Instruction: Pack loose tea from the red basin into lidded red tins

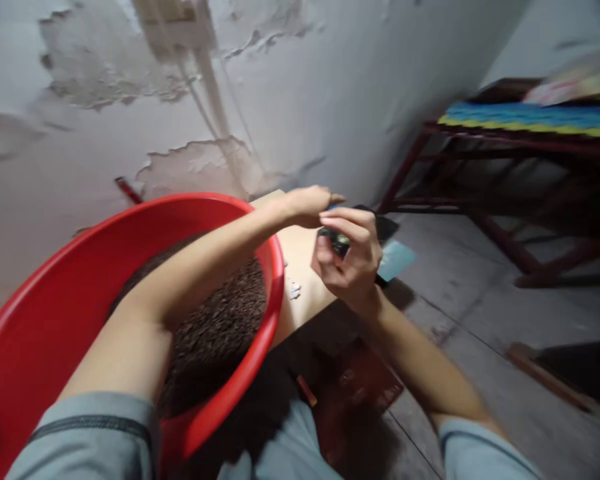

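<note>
The right hand is raised above the pale wooden board, and its fingers are curled around a small dark object with a pale spot, gripping it. This object is therefore in the right hand, mostly covered by the fingers, so its exact shape I cannot tell. The left hand is just beside it, with one finger stretched toward the right hand; whether its other fingers are closed on something, I cannot tell. The left forearm passes over a large round red basin, which contains dark brown granular material. On the board, near the basin's rim, lie some small white scraps. Behind is a whitish wall with peeling paint, and at the right stands a dark red bench with a blue and yellow cover
</note>
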Motion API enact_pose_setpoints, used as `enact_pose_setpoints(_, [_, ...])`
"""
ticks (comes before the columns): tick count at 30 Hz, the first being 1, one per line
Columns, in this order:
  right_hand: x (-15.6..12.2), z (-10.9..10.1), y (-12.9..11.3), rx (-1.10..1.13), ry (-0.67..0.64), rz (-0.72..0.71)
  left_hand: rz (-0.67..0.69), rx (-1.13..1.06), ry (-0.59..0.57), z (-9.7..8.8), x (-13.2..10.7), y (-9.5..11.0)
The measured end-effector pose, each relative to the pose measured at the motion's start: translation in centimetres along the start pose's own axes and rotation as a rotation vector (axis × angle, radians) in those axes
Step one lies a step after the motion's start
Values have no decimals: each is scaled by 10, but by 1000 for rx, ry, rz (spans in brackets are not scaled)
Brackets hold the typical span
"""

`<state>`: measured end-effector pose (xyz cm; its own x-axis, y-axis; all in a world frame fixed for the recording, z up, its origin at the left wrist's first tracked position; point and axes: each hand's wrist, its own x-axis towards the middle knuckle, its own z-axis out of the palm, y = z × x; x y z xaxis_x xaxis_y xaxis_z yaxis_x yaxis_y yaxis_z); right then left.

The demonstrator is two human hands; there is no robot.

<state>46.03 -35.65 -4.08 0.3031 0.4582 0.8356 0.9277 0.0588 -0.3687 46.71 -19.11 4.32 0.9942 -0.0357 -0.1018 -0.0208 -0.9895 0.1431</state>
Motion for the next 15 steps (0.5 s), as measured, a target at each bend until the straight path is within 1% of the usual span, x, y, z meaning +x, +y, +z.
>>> enact_pose_setpoints(1, [19, 11, -17, 28, -109, -112, -46, 40, 46, -14, -21, -14])
enact_pose_setpoints(2, [38, 25, -34, 64, -191, -219, -126, 77, 73, -27, -45, -29])
enact_pose_setpoints(4, [71, 61, -68, 145, -315, -409, -334, 134, 86, -47, -99, -59])
enact_pose_setpoints(6, [93, 102, -102, 199, -447, -542, -569, 191, 30, -55, -159, -86])
enact_pose_setpoints(8, [100, 141, -133, 218, -645, -647, -769, 241, -69, -50, -220, -105])
enact_pose_setpoints(10, [93, 177, -159, 227, -876, -785, -892, 257, -137, -40, -281, -112])
enact_pose_setpoints(12, [74, 208, -180, 245, -1053, -948, -959, 239, -134, -29, -342, -105])
enact_pose_setpoints(13, [60, 224, -189, 260, -1098, -1014, -991, 233, -105, -24, -371, -97])
enact_pose_setpoints(15, [32, 254, -204, 286, -1144, -1081, -1075, 235, -20, -13, -431, -75])
